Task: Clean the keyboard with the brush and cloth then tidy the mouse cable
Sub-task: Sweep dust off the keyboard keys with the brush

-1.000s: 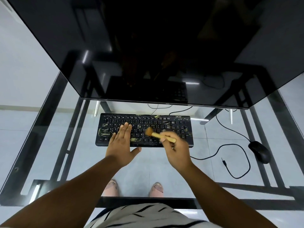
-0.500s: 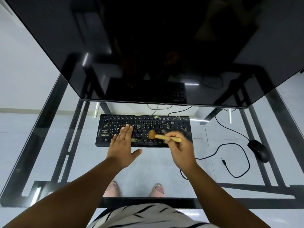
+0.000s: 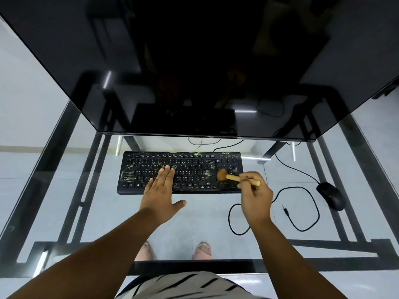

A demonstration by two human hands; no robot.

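Note:
A black keyboard (image 3: 190, 162) streaked with pale grime lies on the glass desk below the monitor. My left hand (image 3: 160, 190) rests flat on its middle, fingers spread over the keys. My right hand (image 3: 255, 197) grips the wooden handle of a small brush (image 3: 228, 176), whose brown bristle head touches the right end of the keyboard, by the number pad. A black mouse (image 3: 330, 195) sits to the right, and its cable (image 3: 302, 225) lies in loose loops on the glass between the mouse and my right wrist. No cloth is in view.
A large dark monitor (image 3: 194, 72) overhangs the far half of the glass desk (image 3: 97, 212). A loose plug end (image 3: 285, 209) lies inside the cable loop. The desk's black frame and my feet show through the glass.
My right hand has carried the brush rightward along the keyboard, from its middle to the right end. My left hand has stayed flat on the keys.

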